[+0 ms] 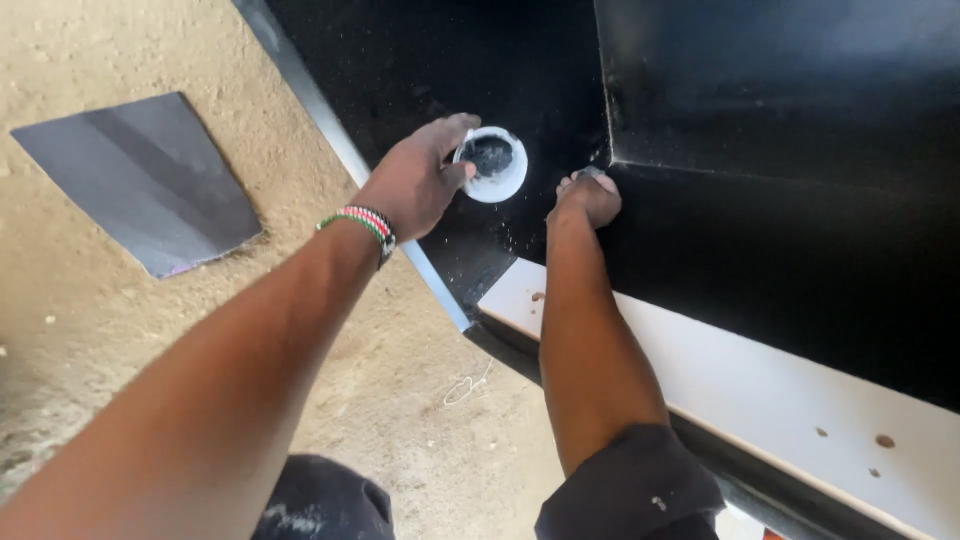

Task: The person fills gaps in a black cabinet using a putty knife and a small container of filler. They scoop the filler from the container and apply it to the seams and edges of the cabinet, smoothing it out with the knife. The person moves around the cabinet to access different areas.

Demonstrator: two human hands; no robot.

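My left hand (pixel 415 182), with a beaded band on the wrist, reaches over a black board (pixel 420 70) lying on the ground. Thumb and fingers pinch the left rim of a small white cup (pixel 503 178) with a dark, wet substance inside. The cup sits on the black surface near an inner corner where a raised black panel (pixel 780 80) meets the board. My bare leg stretches forward, and its foot (pixel 588 198) rests on the board just right of the cup. My right hand is out of sight.
A white board edge (pixel 760 390) with small holes runs diagonally at the lower right. A pale strip (pixel 350 160) borders the black board's left side. On the sandy ground to the left lies a grey sheet (pixel 140 175). My dark trousers show at the bottom.
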